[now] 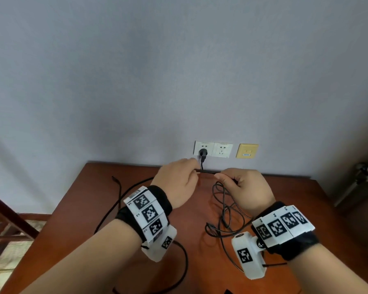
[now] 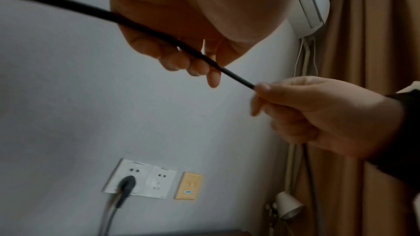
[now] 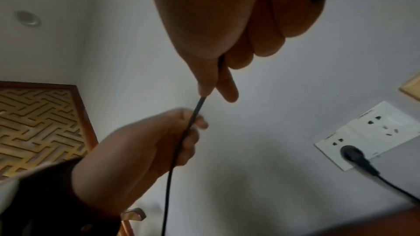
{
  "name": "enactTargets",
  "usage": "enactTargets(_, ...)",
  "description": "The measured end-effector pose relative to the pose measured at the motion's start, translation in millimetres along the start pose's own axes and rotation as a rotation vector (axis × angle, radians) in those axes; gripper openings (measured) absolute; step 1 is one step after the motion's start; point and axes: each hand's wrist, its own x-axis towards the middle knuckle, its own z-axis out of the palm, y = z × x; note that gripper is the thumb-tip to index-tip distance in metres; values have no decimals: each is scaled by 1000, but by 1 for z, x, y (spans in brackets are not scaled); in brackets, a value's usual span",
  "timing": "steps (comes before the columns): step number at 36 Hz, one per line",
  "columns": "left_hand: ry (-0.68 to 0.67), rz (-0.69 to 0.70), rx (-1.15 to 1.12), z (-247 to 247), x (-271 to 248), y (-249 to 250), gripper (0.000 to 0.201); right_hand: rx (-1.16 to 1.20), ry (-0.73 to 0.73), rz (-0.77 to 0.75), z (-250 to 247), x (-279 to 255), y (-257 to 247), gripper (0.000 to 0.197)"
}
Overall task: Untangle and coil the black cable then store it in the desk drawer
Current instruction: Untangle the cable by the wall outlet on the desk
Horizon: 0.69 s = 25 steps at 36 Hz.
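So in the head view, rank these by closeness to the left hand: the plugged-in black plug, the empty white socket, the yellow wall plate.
From the left hand:
1. Black plug, just above its fingertips.
2. Empty white socket, to the plug's right.
3. Yellow wall plate, farthest right.

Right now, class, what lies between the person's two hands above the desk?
A short, taut stretch of the black cable runs between the left hand and the right hand, both pinching it; the head view shows this best.

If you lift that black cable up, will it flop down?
Probably floppy: the black cable lies in loose tangled loops on the desk. The short stretch between the left hand and right hand looks straight only because both pinch it.
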Motion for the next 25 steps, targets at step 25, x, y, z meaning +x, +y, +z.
enactTargets(25, 22, 206, 250, -10, -4, -21, 25, -13, -239, -214, 2, -1, -12, 27)
